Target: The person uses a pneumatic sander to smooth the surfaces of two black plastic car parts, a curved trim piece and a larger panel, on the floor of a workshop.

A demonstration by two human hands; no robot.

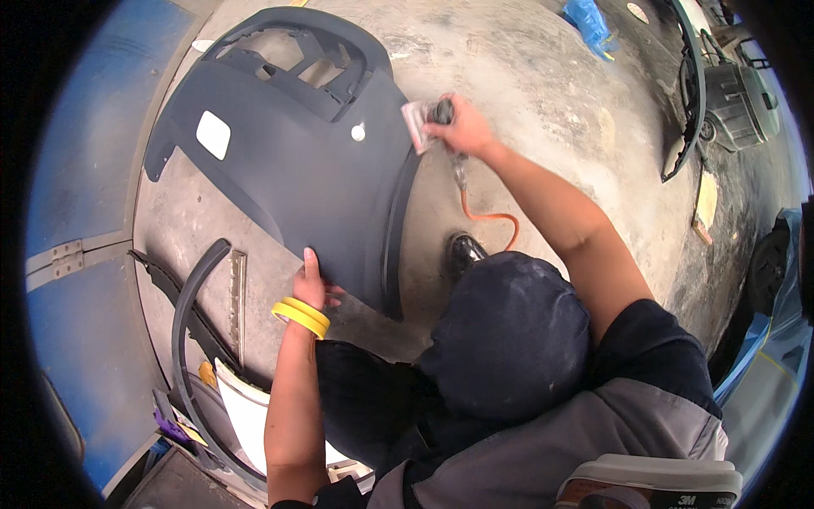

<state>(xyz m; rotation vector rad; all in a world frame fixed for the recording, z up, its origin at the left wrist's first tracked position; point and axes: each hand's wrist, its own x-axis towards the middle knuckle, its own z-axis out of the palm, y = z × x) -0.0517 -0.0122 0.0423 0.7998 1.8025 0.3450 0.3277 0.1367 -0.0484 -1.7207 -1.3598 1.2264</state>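
A dark grey car bumper (322,182) lies across the floor in front of me, with cut-out openings at its far end and a white oblong patch on its left part. My left hand (314,284) grips the near edge, thumb on top and fingers beneath; rolls of yellow tape circle that wrist. My right hand (466,127) is closed round a hand-held air sander (440,113), slightly blurred. The sander's pale pad is tilted against the bumper's right edge. From the tool an orange hose (496,215) curls down toward my knee.
A blue metal door (93,170) stands along the left. Curved black trim strips (191,297) and a white panel (244,407) lean at lower left. A blue plastic bag (589,25) lies at the far right, near a dark wheeled case (736,106) and another long dark panel (694,102).
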